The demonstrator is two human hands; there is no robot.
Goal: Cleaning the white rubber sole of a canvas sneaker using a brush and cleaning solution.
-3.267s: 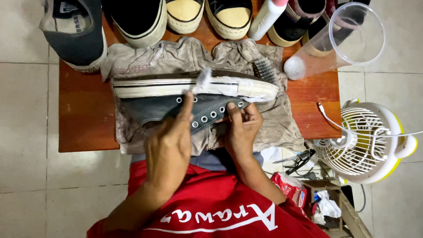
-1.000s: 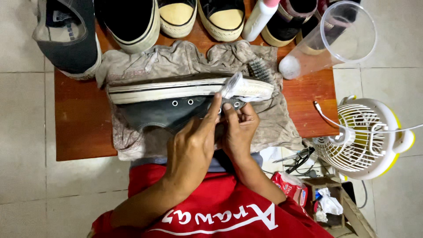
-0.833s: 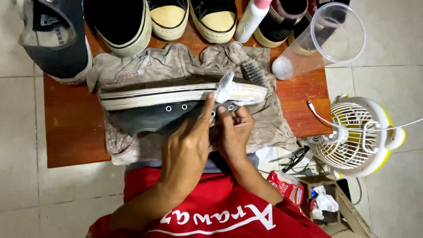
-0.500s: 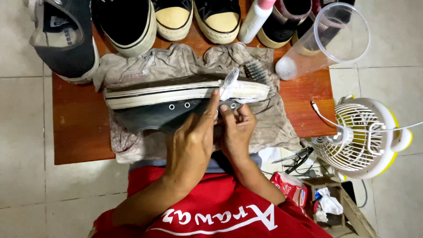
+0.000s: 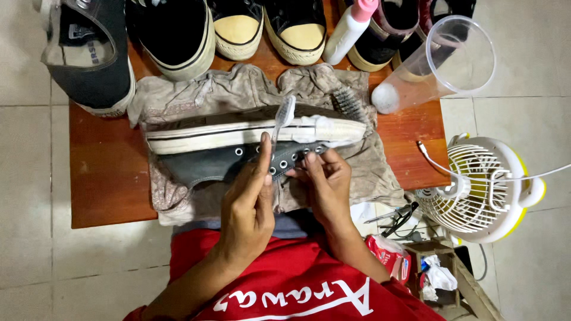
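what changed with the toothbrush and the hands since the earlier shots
The left hand swept the toothbrush along the sneaker sole, out toward the toe, then partway back. The right hand stayed gripping the eyelet side; sneaker and cloth stayed put.

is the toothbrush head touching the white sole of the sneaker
Touching. The head view shows the toothbrush, held in the left hand, with its bristle end lying right on the white sole of the sneaker, no gap visible.

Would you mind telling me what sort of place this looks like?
Probably a small home shoe-cleaning spot: a low wooden table on floor tiles, a row of shoes along its far edge, and a grey sneaker lying on a rag.
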